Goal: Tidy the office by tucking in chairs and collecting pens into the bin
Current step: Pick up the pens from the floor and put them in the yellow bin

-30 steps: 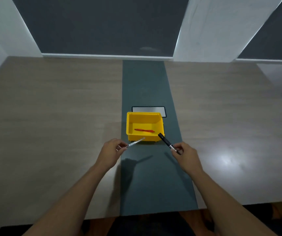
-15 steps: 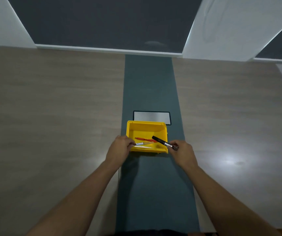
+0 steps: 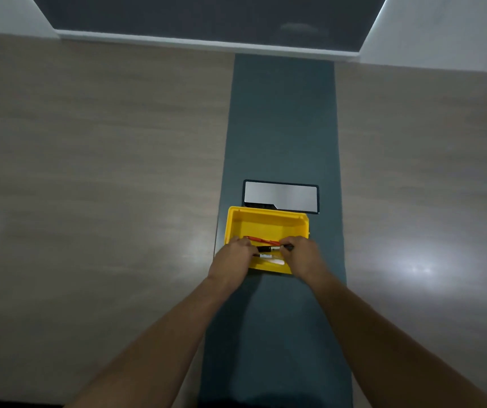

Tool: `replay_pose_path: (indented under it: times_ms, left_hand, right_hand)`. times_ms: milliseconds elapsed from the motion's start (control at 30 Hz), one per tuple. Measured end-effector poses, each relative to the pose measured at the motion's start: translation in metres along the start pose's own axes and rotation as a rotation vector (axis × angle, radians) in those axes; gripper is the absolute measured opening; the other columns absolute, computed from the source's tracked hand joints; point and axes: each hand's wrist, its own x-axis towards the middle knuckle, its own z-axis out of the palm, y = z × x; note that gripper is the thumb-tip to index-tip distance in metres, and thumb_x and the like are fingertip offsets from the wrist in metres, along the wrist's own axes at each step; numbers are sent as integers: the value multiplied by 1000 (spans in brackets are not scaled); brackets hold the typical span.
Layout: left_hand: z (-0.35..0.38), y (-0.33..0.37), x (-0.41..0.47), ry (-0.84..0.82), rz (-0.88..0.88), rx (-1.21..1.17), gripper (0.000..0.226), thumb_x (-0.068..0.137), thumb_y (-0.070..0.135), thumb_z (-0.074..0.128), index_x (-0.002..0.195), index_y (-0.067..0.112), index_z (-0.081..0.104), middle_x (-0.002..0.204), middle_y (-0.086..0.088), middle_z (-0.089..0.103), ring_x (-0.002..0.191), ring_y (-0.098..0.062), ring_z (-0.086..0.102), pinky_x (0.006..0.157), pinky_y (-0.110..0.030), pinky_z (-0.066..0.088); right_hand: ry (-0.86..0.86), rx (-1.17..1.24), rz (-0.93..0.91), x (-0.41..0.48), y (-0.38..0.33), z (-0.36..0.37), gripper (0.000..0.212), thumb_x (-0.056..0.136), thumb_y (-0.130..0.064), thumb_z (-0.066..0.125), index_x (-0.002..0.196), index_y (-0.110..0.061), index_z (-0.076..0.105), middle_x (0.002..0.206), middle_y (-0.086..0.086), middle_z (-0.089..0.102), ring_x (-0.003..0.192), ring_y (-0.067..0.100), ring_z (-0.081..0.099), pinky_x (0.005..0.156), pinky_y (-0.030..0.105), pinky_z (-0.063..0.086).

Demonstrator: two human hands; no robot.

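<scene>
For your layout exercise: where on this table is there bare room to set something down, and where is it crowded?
Free: wood left and right of the dark strip, and the strip beyond the metal plate. Crowded: the bin, where both hands meet over pens.

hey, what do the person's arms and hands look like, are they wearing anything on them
Both arms are bare all the way to the bottom of the frame: no sleeves show. The left hand and right hand wear no gloves, and no watch, bracelet or ring is visible on either wrist or on the fingers that show.
</scene>
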Motion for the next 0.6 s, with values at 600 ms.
replay_pose_path:
  times_ms: [600]
  left_hand:
    - [-3,8,-10,212,-500,-1047,46,106,61,44,145,39,48,122,18,65,113,-10,67,93,-32,56]
  right_hand:
    - [60,360,246,-21,55,-8,39,107,-37,57,135,-12,67,132,11,71,118,30,68,87,32,48]
